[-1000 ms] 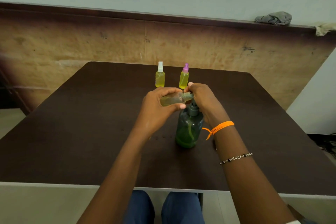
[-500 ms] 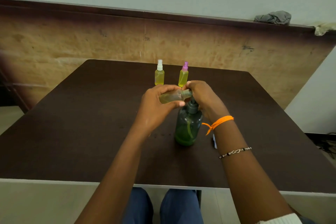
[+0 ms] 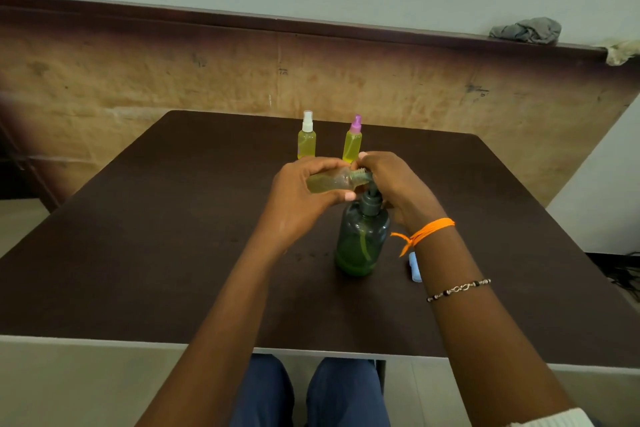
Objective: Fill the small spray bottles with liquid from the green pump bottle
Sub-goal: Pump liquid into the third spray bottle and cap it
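L hand [image 3: 301, 204] holds small bottle [image 3: 332, 181] (uncapped) at pump [image 3: 370, 196].

Dark brown desk [image 3: 173, 253]; crumpled grey cloth [image 3: 526, 30] on ledge [image 3: 242, 15] beyond desk, far right; wood-grain panel [image 3: 138, 80] behind desk.

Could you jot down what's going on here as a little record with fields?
left hand: holds a small clear bottle on its side, mouth at the pump spout
right hand: on the pump of the green bottle
filled bottles: white-capped and purple-capped, standing at the back
table: dark brown
loose item: small blue cap beside the right wrist
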